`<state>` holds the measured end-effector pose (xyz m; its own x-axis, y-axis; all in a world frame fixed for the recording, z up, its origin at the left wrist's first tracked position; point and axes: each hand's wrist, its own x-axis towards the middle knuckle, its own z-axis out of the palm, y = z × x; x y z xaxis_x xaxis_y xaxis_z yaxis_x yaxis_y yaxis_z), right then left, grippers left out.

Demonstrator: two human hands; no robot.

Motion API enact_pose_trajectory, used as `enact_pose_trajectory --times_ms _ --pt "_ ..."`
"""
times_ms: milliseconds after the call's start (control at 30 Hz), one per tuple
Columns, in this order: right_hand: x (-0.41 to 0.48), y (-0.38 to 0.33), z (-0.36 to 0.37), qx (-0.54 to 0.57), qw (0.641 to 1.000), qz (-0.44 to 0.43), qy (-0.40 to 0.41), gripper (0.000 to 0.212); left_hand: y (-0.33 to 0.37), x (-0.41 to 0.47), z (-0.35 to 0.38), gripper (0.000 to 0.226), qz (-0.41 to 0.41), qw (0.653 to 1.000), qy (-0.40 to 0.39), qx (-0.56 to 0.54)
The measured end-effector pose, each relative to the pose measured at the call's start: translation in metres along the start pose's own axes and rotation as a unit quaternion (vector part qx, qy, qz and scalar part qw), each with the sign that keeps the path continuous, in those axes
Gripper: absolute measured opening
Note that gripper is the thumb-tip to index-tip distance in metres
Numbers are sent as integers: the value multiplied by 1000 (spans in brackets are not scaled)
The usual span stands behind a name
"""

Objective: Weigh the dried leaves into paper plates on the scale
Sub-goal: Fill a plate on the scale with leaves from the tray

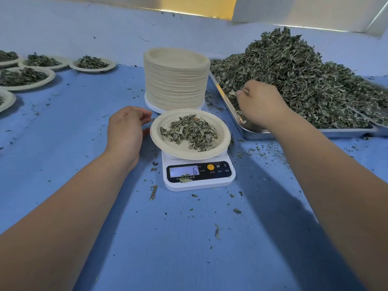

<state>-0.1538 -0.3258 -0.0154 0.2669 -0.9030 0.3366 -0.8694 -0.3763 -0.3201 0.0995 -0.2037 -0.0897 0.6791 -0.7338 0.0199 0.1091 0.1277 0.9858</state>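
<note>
Filled plates [27, 77]: several finished portions sit at the far left of the bench [189, 238], well apart from the scale; the bare cloth between them looks like open room for carrying the next plate over.
Left hand [126, 127]: waits just beside the left rim of the plate being weighed; its fingers [144, 114] are loosely curved and hold nothing; whether they touch the rim cannot be told; any press there would probably upset the reading.
Paper plate [168, 148]: rests on the scale and overhangs the platform; a small loose portion of leaves lies in its middle.
Scale [199, 175]: the display shows 6; a stray leaf lies on its front face; the step in hand looks like topping up this portion, though the target weight is not shown.
Plate stack [175, 78]: tall, directly behind the scale, its base just beside the plate's far rim; little room on that side.
Right hand [260, 106]: reaches into the tray's near-left corner, curled down among the leaves; the tips are hidden, so a closed pinch cannot be confirmed.
Tray [346, 133]: steel, just right of the scale; dried leaves [304, 80] are heaped high in it; the next move likely calls for lifting a small pinch over the tray's left rim, dropping it mid-plate and watching the display; that path is short and open.
</note>
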Motion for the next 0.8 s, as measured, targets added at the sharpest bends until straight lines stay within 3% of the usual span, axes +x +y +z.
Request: enact_pose_trajectory --times_ms 133,200,367,433,600,800 --pt "-26 -57 -13 68 988 -131 37 27 -1 2 -1 28 6 1000 -8 11" --pt "-41 -84 -14 88 979 -183 18 22 -1 2 -2 28 7 1000 -10 5" --pt "-61 -111 2 2 963 -264 -53 19 -1 0 -3 27 4 1000 -15 -4" --pt "-62 -112 7 -35 957 -283 -48 19 0 -1 -3 27 6 1000 -16 -2" --pt "-65 -110 8 9 954 -297 -29 27 2 -3 -2 28 13 1000 -17 7" --pt "-76 -107 9 -4 951 -310 1 22 2 -4 -1 28 16 1000 -13 10"
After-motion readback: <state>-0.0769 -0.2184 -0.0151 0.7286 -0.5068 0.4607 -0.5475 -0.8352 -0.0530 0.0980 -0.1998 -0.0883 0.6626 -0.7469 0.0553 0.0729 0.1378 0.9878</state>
